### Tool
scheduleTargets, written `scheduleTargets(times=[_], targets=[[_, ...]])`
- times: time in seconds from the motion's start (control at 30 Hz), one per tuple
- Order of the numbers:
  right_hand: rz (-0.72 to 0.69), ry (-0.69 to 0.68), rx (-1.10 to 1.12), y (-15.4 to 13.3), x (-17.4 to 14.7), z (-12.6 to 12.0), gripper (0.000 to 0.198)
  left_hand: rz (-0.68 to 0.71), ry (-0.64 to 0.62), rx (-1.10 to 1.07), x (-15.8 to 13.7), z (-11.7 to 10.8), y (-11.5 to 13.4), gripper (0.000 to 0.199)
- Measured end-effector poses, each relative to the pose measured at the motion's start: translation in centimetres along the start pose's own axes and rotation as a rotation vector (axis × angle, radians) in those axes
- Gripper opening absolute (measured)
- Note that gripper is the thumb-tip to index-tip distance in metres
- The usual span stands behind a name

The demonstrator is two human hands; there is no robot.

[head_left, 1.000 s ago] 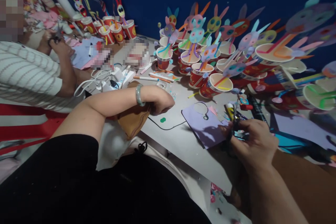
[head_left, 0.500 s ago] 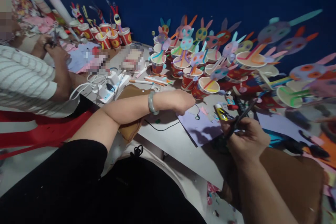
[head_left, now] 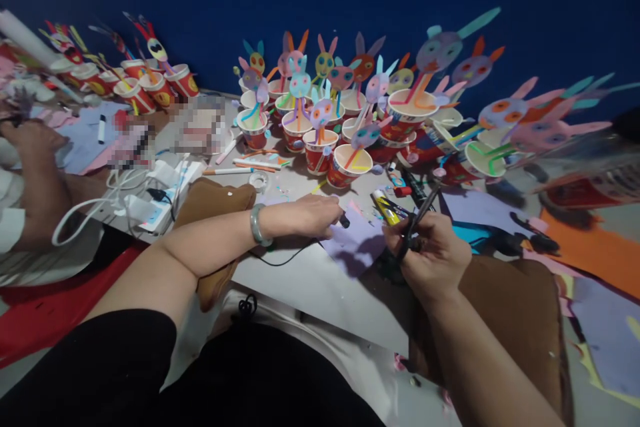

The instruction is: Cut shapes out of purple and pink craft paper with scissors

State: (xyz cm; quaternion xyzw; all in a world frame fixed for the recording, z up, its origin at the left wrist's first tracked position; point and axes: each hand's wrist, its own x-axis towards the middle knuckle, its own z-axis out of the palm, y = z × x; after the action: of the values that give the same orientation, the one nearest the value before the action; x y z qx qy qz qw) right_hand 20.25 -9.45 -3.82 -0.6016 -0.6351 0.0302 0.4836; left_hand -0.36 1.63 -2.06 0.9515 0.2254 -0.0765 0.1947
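— Left hand (head_left: 320, 215) has moved over to the purple paper (head_left: 363, 233) since a second ago.
— Holding anything?
— Fingertips pinching a small black thing (head_left: 345, 221), at the paper's eleven o'clock.
— And the right hand (head_left: 437, 250)?
— Wrapped around black scissors (head_left: 423, 209), three o'clock from the left hand.
— Cups (head_left: 320, 161)?
— One o'clock.

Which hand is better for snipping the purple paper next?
Probably the right hand: it holds the dark scissors, close to the purple paper. The left hand has a small dark thing at its fingertips.
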Motion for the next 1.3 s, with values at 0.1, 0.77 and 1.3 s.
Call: scheduleTargets(times=[0.1, 0.77, 1.3], targets=[[0.042, 0.013, 0.0, 0.2, -0.2, 0.0, 0.025, 0.028, 0.001, -0.072, 0.2, 0.2, -0.1, 0.021], [0.455, 0.144, 0.453, -1.9, 2.5, -1.7, 0.029, 0.123, 0.593, -0.699, 0.5, -1.1, 1.0, 0.037], [0.373, 0.263, 0.4, -2.0, 2.4, -1.5, 0.027, 0.144, 0.276, -1.215, 0.3, -2.9, 0.0, 0.026]])
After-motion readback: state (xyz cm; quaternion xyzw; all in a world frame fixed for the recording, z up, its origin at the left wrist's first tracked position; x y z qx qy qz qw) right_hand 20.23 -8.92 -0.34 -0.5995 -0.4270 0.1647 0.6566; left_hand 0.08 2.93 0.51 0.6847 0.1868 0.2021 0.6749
